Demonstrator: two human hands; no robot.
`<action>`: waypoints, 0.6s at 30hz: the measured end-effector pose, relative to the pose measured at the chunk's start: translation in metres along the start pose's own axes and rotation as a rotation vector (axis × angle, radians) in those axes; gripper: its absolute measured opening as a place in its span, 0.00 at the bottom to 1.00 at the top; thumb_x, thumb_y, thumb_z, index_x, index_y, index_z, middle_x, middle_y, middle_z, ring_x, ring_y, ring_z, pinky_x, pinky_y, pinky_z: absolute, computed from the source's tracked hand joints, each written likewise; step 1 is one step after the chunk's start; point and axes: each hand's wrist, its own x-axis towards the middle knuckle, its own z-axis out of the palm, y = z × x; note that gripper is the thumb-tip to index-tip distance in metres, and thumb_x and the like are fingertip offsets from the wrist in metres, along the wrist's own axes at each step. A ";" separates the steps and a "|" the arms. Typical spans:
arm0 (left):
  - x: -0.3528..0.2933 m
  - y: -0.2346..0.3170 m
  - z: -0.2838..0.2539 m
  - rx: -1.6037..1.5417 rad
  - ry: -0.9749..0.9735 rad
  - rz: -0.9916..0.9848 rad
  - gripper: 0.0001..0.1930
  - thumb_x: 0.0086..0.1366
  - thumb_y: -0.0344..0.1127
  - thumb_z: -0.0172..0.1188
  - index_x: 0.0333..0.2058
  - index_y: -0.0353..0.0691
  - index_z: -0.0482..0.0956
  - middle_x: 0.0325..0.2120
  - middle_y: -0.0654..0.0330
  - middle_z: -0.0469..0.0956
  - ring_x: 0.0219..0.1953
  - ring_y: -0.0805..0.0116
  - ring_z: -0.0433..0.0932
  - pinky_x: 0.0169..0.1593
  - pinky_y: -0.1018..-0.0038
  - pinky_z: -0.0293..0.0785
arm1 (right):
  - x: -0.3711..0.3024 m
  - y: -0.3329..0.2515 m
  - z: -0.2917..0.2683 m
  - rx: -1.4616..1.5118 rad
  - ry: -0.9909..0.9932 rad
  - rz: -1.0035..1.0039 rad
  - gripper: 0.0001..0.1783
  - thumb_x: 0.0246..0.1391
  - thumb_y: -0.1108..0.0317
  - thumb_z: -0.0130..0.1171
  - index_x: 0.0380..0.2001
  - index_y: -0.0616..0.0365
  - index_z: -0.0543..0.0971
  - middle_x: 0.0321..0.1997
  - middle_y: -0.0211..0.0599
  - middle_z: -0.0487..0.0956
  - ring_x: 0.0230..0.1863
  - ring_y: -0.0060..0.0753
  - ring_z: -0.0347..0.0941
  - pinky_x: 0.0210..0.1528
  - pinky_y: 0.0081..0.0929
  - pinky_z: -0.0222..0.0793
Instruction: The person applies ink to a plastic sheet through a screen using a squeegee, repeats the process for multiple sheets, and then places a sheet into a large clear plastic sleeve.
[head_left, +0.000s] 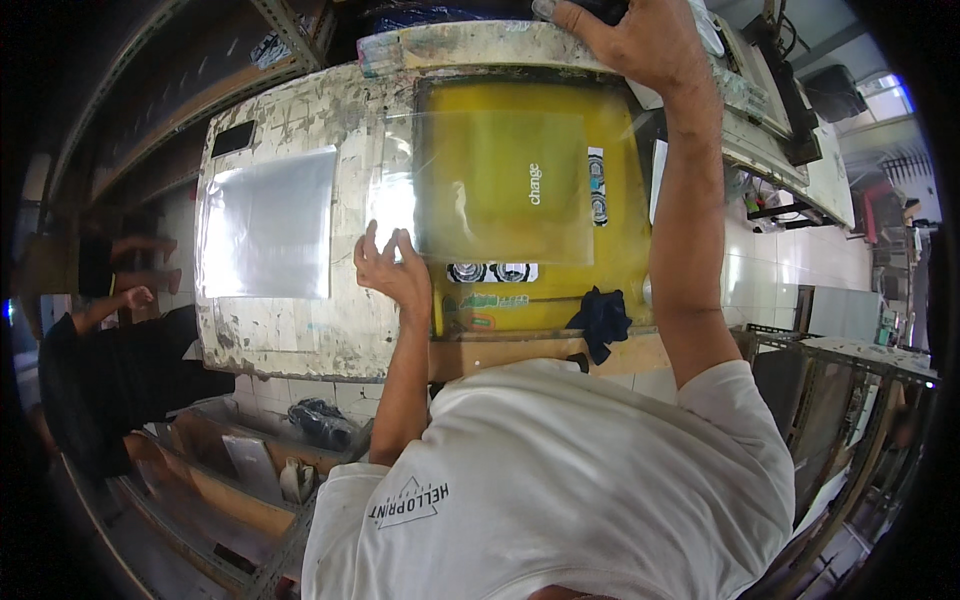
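Pressing a clear sheet (490,185) flat, left hand (392,268) open; right hand (640,40) grip unclear.

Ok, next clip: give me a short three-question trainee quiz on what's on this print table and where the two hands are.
1. True or false: the left hand rests its fingers on the edge of the clear plastic sheet lying over the yellow screen.
2. Which hand reaches to the far edge of the screen frame?
A. left hand
B. right hand
C. neither
3. Fill in: the dark cloth lies at the near ____ corner of the yellow screen.

Key: 1 true; 2 B; 3 right.
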 end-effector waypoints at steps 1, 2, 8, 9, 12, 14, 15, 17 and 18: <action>0.008 0.012 -0.003 -0.077 0.029 -0.037 0.13 0.65 0.37 0.64 0.38 0.32 0.86 0.62 0.58 0.71 0.58 0.54 0.70 0.50 0.59 0.69 | 0.001 -0.003 -0.001 0.038 -0.043 0.070 0.15 0.45 0.61 0.74 0.32 0.60 0.86 0.31 0.44 0.85 0.35 0.41 0.81 0.42 0.34 0.76; 0.017 0.025 -0.006 -0.157 0.059 -0.071 0.12 0.65 0.35 0.64 0.37 0.28 0.85 0.62 0.58 0.71 0.55 0.56 0.73 0.45 0.63 0.77 | 0.004 -0.007 -0.003 0.072 -0.087 0.140 0.14 0.45 0.61 0.74 0.32 0.60 0.86 0.32 0.44 0.85 0.35 0.41 0.81 0.42 0.34 0.75; 0.065 0.012 -0.019 -0.542 0.186 -0.239 0.11 0.68 0.31 0.62 0.40 0.25 0.82 0.50 0.52 0.80 0.47 0.65 0.78 0.56 0.69 0.73 | 0.009 -0.017 -0.014 0.064 -0.075 0.118 0.14 0.46 0.61 0.73 0.31 0.60 0.85 0.35 0.44 0.84 0.37 0.44 0.80 0.43 0.35 0.75; 0.073 0.004 -0.029 -0.590 0.230 -0.329 0.12 0.68 0.30 0.62 0.43 0.25 0.81 0.48 0.52 0.80 0.46 0.65 0.78 0.55 0.70 0.73 | 0.008 -0.018 -0.010 0.091 -0.096 0.156 0.14 0.46 0.61 0.73 0.31 0.60 0.85 0.36 0.44 0.84 0.38 0.44 0.80 0.44 0.36 0.74; 0.091 -0.033 -0.056 -0.583 0.344 -0.407 0.14 0.67 0.30 0.63 0.46 0.24 0.82 0.41 0.54 0.83 0.44 0.67 0.78 0.52 0.72 0.74 | 0.003 -0.011 -0.002 -0.017 -0.061 0.089 0.15 0.47 0.60 0.73 0.31 0.61 0.85 0.37 0.45 0.83 0.41 0.45 0.79 0.47 0.38 0.73; 0.100 -0.060 -0.075 -0.565 0.413 -0.401 0.12 0.66 0.29 0.63 0.44 0.25 0.83 0.41 0.53 0.83 0.43 0.67 0.78 0.52 0.71 0.74 | 0.001 -0.006 0.001 -0.008 -0.025 0.042 0.15 0.47 0.59 0.73 0.31 0.61 0.85 0.36 0.45 0.83 0.43 0.45 0.78 0.48 0.39 0.72; 0.105 -0.072 -0.084 -0.519 0.432 -0.421 0.12 0.66 0.29 0.63 0.43 0.25 0.83 0.41 0.53 0.83 0.43 0.66 0.78 0.52 0.71 0.74 | 0.000 -0.005 0.001 -0.005 -0.007 0.020 0.16 0.47 0.59 0.73 0.31 0.61 0.85 0.36 0.45 0.83 0.44 0.45 0.78 0.48 0.39 0.72; 0.115 -0.101 -0.107 -0.469 0.468 -0.476 0.11 0.66 0.30 0.64 0.42 0.26 0.84 0.40 0.53 0.83 0.43 0.65 0.78 0.52 0.69 0.74 | 0.001 -0.005 0.000 -0.015 -0.006 -0.002 0.16 0.47 0.58 0.73 0.31 0.61 0.85 0.35 0.45 0.83 0.42 0.45 0.78 0.46 0.38 0.72; 0.118 -0.115 -0.117 -0.466 0.481 -0.513 0.11 0.65 0.31 0.64 0.40 0.26 0.84 0.40 0.53 0.83 0.43 0.65 0.78 0.52 0.68 0.74 | 0.002 -0.006 -0.001 -0.019 -0.006 -0.013 0.16 0.47 0.58 0.73 0.31 0.61 0.85 0.34 0.44 0.83 0.41 0.46 0.78 0.45 0.38 0.72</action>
